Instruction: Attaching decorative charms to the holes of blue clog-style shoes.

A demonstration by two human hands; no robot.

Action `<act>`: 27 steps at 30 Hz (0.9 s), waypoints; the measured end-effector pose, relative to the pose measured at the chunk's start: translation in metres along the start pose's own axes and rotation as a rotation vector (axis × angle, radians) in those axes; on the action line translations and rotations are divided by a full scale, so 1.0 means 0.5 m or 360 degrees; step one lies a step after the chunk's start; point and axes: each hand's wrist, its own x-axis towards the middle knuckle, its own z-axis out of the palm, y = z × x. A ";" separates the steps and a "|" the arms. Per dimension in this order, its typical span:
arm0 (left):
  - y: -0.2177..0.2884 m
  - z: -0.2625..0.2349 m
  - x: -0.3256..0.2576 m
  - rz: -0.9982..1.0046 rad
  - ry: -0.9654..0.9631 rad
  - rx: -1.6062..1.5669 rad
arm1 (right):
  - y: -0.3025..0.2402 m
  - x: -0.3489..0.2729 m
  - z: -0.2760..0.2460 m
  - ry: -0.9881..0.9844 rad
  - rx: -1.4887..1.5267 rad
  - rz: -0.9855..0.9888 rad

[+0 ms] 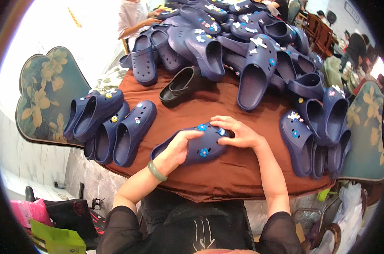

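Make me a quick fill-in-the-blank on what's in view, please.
1. The bangle is on the ____ wrist.
2. The flower charms on the held clog have ____ petals.
3. The right hand touches that clog's ____ end.
4. The odd-coloured clog just beyond it is ____.

Missing words: left; blue; toe; black.

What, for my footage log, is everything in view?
Handled clog: one, dark blue, lower centre
Charms: at least three, mostly blue, on handled clog
Clog pile: many, mostly dark blue, top centre
Black clog: one, black, below the pile
Left-group clogs: at least four, dark blue, centre left
Right-group clogs: several, dark blue, centre right
Tablecloth: one, rust-brown, under the clogs
Chair backs: two, teal floral, far left and right
Bags: at least two, pink and green, lower left
Plastic: some, clear, lower right
Other people: several, one white-clad, background
Bangle: one, grey-green, left wrist
Left hand: one, bare, on handled clog
Right hand: one, bare, at clog's toe
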 end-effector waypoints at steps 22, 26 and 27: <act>-0.042 0.003 -0.023 0.0268 0.0093 0.0192 | 0.008 0.019 0.038 0.1053 0.0445 0.0641; -0.043 -0.014 -0.012 0.0323 0.0075 0.0154 | 0.049 -0.001 0.009 0.0867 0.0240 0.0730; -0.042 -0.003 -0.020 0.0385 0.0099 0.0170 | 0.048 -0.006 0.005 0.0709 0.0057 0.0696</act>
